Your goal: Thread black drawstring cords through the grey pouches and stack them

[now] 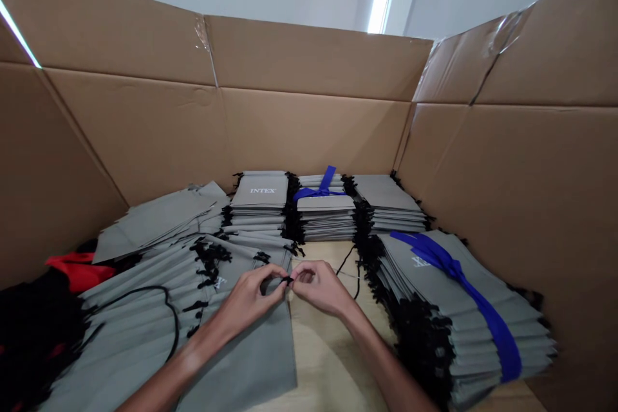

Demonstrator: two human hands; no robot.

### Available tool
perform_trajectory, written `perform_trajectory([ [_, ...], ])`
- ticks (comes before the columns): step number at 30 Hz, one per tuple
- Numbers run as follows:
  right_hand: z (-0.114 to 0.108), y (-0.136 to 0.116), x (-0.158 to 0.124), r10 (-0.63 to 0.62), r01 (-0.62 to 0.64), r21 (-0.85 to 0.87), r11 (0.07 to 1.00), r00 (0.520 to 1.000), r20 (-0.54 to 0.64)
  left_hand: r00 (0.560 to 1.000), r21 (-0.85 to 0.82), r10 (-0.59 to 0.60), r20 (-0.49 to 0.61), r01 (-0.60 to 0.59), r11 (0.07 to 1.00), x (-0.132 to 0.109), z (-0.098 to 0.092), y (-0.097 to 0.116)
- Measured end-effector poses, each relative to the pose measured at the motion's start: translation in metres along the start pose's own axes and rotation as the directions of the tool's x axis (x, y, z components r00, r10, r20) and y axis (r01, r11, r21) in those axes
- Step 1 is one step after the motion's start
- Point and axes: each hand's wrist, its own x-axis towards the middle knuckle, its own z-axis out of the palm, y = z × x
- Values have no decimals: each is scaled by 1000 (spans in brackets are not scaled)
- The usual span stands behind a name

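Observation:
My left hand [258,288] and my right hand [321,284] meet fingertip to fingertip in the middle of the view. Both pinch a black drawstring cord [288,280], bunched dark between thumbs and forefingers; whether it is knotted I cannot tell. Beneath my left hand and forearm lies a flat grey drawstring bag [261,354], its right edge over the pale tabletop [328,347]. Thin black cord ends [358,280] curve over the table just beyond my right hand. To the left, many overlapping grey bags [120,328] with black cord ends lie fanned out.
Cardboard walls [313,122] enclose the table. Along the back stand bag stacks, one marked INTEX [263,196], another with a blue ribbon [321,192]. At right lies a large bundle tied with blue ribbon [463,277]. Black cords [33,328] and red cloth [80,271] are at left.

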Motion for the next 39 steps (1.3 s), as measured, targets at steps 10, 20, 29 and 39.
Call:
perform_trajectory([
  [10,0,6,2,-25,25,5,1000,1000,-11,995,-47,-11,95,15,999,3,-15,1],
  [20,4,8,2,-101,87,-107,990,986,-136,983,-108,-74,170,93,990,3,-12,-13],
  [29,-4,-1,-9,-356,330,-418,846,934,18,973,-176,-82,216,121,977,3,-9,-15],
  [39,-9,2,-5,-313,314,-504,805,945,90,981,-25,20,193,-15,1000,2,-10,-12],
])
